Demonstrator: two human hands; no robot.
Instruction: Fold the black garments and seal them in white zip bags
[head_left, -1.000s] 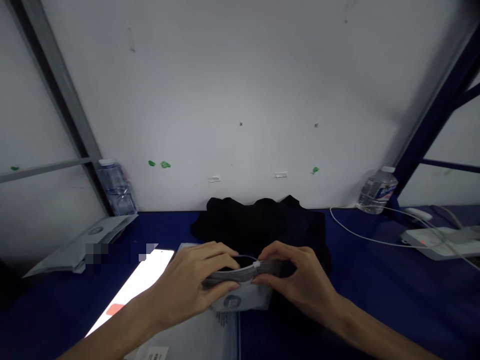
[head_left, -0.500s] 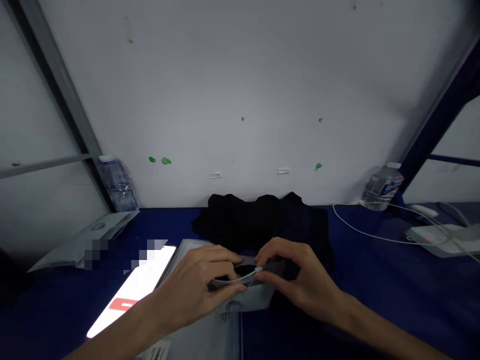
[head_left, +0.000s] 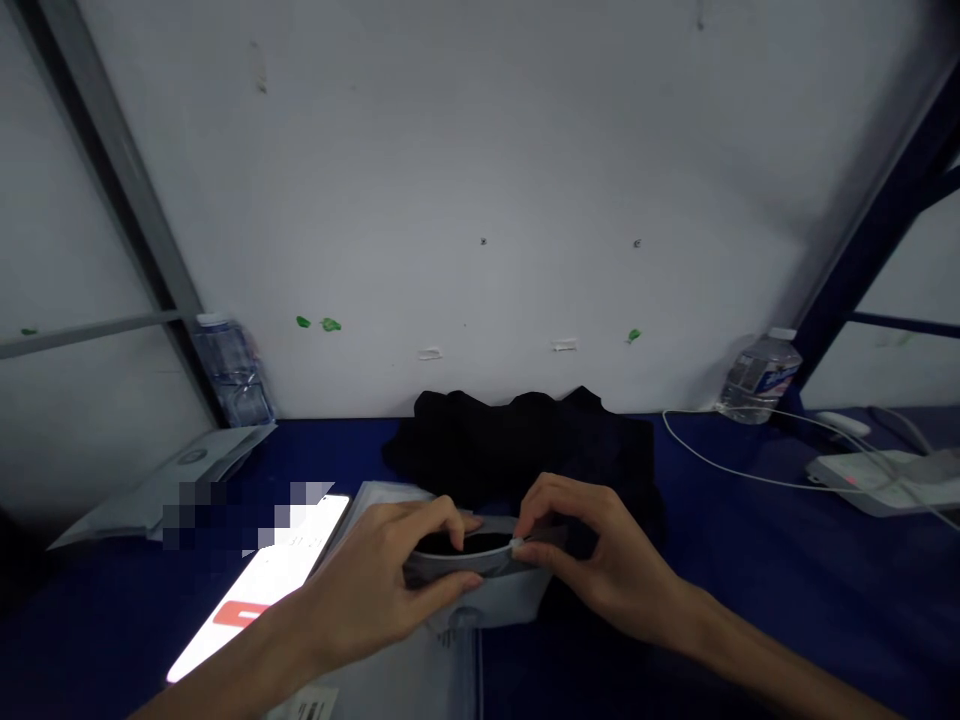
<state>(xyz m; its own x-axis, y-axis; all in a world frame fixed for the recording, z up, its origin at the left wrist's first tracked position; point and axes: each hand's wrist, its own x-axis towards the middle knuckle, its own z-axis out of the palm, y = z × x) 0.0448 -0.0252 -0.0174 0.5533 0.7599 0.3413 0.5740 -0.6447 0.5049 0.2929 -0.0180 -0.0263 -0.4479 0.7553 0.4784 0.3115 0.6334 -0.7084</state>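
Over a flat packet (head_left: 409, 672) on the surface (head_left: 757, 570), the left hand (head_left: 379, 570) clamps the gaping bag (head_left: 506, 600) by its edge and the right hand (head_left: 611, 545) pinches the slider (head_left: 517, 545), apparently for zipping, the next pull needing a taut edge.

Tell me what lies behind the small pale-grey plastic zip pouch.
Crumpled black cloth shows beyond the pouch. The pouch and right hand hide part of its near side; anything there is unseen.
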